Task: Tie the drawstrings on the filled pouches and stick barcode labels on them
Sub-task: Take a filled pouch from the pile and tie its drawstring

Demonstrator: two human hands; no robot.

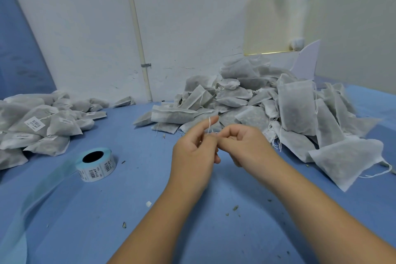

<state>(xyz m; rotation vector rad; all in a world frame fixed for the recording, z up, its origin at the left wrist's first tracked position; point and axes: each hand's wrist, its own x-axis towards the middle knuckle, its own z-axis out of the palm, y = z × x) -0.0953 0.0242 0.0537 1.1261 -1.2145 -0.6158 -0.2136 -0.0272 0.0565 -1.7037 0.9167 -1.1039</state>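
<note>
While both hands meet above the middle of the counter, a thin white drawstring runs up and over the raised index finger of the left hand. That hand's other fingers are curled in towards the palm. The right hand touches it from the right, its fingers bent in narrow and pinching the string just below the loop. Which pouch the string belongs to cannot be told, as the hands hide whatever lies beneath them.

A big pile of filled, unlabelled pouches sits far right, against the wall, with loose strings trailing off it; its nearest pouches lie just beyond the hands. A lower heap of pouches bearing barcode labels lies far left. Between that heap and the hands, a label roll stands on end, a pale liner strip trailing from it towards the near left. Small crumbs dot the near counter.
</note>
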